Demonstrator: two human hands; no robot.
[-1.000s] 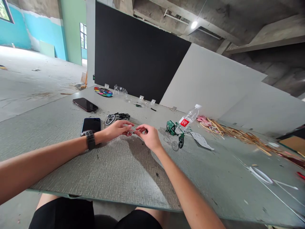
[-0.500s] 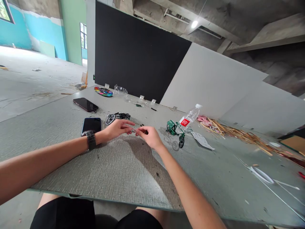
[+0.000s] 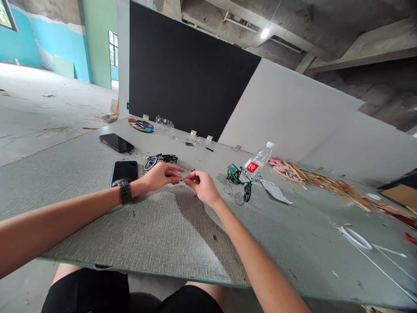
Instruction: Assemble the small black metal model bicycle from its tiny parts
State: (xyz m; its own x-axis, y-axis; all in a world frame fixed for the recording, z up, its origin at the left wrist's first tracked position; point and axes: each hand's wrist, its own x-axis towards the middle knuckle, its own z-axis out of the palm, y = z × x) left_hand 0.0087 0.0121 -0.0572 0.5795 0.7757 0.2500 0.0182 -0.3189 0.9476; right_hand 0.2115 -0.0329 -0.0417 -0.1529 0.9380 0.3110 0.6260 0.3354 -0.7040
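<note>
Clear bottle [image 3: 261,158], colourful paint palette [image 3: 141,125]

Clear bottle [image 3: 263,155]: red label [image 3: 252,166], white character, apparently 纯. Paper sheet [image 3: 276,191]: print too small to read from here.

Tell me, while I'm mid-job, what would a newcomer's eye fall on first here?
Probably the large black panel standing at the far side of the table. Next, the green miniature bicycle, to the right of the hands and in front of a clear bottle with a red label. Nearer the middle, the left hand and right hand meet with a tiny silvery part at their fingertips.
</note>
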